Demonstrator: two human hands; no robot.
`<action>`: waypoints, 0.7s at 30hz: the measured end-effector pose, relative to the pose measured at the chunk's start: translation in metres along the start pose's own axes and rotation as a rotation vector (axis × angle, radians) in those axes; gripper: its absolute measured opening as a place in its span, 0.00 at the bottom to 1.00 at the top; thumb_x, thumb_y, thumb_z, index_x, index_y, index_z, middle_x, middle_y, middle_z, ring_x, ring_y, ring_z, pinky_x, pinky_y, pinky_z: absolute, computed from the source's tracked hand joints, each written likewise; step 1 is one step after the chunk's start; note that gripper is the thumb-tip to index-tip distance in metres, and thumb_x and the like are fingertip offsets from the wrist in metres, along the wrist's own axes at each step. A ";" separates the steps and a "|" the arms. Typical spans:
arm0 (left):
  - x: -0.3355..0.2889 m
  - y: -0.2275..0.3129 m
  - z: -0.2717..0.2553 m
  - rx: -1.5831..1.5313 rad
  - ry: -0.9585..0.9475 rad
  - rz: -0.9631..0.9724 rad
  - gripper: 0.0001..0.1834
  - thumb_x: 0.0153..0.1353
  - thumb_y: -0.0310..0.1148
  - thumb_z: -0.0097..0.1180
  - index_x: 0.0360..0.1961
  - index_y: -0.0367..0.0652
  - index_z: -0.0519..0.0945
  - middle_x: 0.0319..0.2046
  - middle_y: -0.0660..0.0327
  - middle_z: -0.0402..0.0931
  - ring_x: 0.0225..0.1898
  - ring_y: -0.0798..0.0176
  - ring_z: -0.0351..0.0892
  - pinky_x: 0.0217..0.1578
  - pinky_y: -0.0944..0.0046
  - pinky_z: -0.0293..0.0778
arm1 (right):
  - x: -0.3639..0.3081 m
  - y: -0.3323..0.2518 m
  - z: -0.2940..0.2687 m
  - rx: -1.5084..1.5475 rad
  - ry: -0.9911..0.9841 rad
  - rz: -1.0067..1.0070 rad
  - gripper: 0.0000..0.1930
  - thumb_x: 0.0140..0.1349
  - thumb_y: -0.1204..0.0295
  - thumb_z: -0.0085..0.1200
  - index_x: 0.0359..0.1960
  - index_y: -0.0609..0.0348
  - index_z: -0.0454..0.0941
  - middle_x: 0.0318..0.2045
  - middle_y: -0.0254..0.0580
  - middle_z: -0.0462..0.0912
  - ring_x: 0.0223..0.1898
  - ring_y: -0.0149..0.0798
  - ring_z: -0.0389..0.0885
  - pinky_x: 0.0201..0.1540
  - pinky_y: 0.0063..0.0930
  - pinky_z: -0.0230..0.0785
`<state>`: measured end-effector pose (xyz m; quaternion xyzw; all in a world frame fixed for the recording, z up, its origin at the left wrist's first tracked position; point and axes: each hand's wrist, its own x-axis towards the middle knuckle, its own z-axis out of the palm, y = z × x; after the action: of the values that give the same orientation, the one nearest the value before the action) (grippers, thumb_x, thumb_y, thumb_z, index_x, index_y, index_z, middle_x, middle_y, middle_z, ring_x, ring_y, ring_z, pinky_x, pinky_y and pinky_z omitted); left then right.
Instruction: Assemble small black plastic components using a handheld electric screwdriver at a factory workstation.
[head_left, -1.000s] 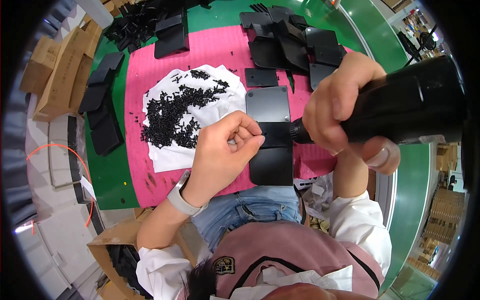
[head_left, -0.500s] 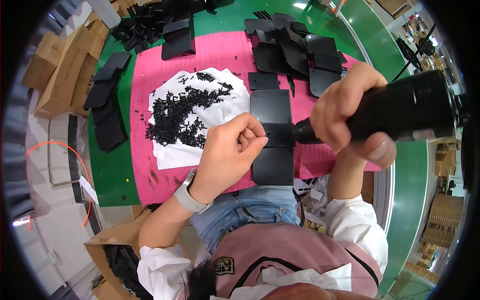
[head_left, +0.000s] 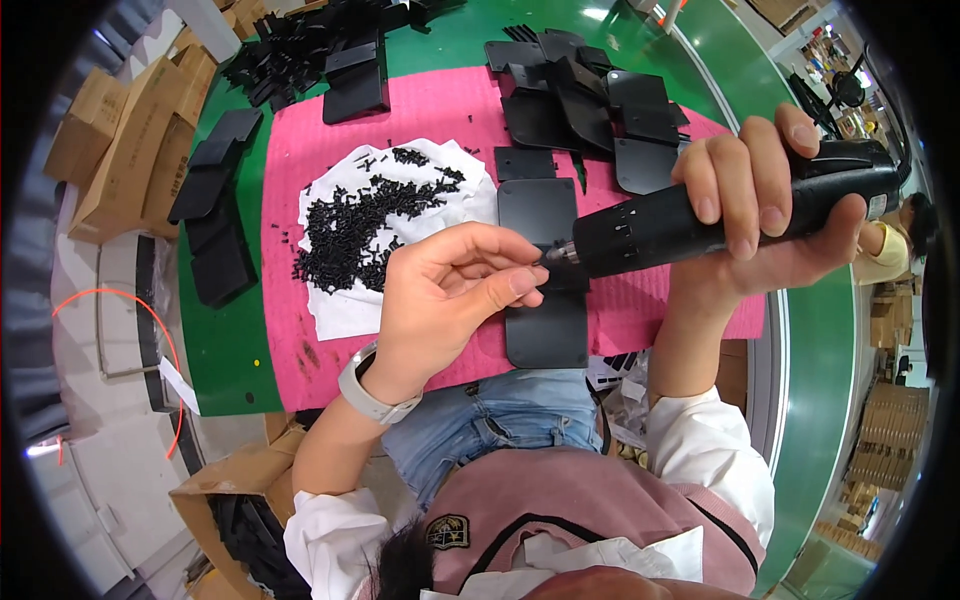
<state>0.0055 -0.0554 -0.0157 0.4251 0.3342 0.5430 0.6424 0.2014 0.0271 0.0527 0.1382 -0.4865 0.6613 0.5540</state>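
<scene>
My right hand [head_left: 745, 195] is wrapped round a black electric screwdriver [head_left: 650, 230], held almost level with its metal bit pointing left. At the bit's tip, my left hand [head_left: 460, 285] pinches a small black screw between thumb and forefinger; the fingertips mostly hide it. Beneath both hands lies a black panel assembly: a far plate [head_left: 538, 210], a near plate [head_left: 547, 335] with rounded corners, and a narrower middle part partly covered by the fingers and tool. To the left, a pile of black screws [head_left: 340, 235] is spread on a white cloth [head_left: 450, 205].
A pink mat [head_left: 290, 340] covers part of the green table [head_left: 225, 375]. Black plates stand stacked at back right [head_left: 640, 105], back centre [head_left: 357, 90] and left [head_left: 215, 205]. A heap of black parts [head_left: 275, 65] is at the back left. An open carton [head_left: 215, 475] stands below left.
My right hand has turned the screwdriver so its bit now meets my left fingertips; its grip has shifted back along the body. My left hand has opened its curled fingers slightly, still pinching.
</scene>
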 end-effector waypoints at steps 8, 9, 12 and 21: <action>0.000 -0.008 -0.002 -0.056 0.051 0.048 0.10 0.56 0.20 0.57 0.39 0.28 0.75 0.31 0.55 0.78 0.32 0.66 0.80 0.35 0.71 0.77 | -0.002 0.007 0.004 -0.047 -0.042 -0.006 0.23 0.56 0.55 0.54 0.43 0.60 0.66 0.19 0.30 0.69 0.16 0.27 0.69 0.29 0.27 0.64; 0.000 -0.009 -0.002 -0.059 0.049 0.052 0.10 0.56 0.20 0.57 0.39 0.29 0.75 0.32 0.55 0.78 0.33 0.66 0.80 0.35 0.72 0.77 | -0.002 0.007 0.005 -0.057 -0.038 -0.011 0.23 0.56 0.55 0.54 0.43 0.60 0.66 0.19 0.29 0.69 0.16 0.26 0.70 0.29 0.27 0.64; 0.000 -0.006 -0.003 -0.050 0.031 0.017 0.10 0.56 0.21 0.58 0.39 0.30 0.75 0.32 0.55 0.78 0.33 0.66 0.80 0.34 0.72 0.77 | -0.001 0.008 0.005 -0.055 -0.062 0.000 0.22 0.57 0.55 0.54 0.43 0.59 0.65 0.19 0.29 0.70 0.15 0.26 0.70 0.29 0.27 0.64; -0.003 -0.009 -0.003 0.429 0.107 0.177 0.19 0.56 0.30 0.60 0.45 0.31 0.72 0.24 0.58 0.78 0.21 0.71 0.77 0.24 0.73 0.70 | 0.002 0.007 0.008 -0.177 -0.013 0.122 0.24 0.57 0.51 0.52 0.44 0.58 0.64 0.17 0.29 0.69 0.12 0.25 0.68 0.24 0.23 0.64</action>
<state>0.0062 -0.0578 -0.0256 0.5504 0.4367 0.5356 0.4685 0.1922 0.0225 0.0544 0.0631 -0.5543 0.6472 0.5195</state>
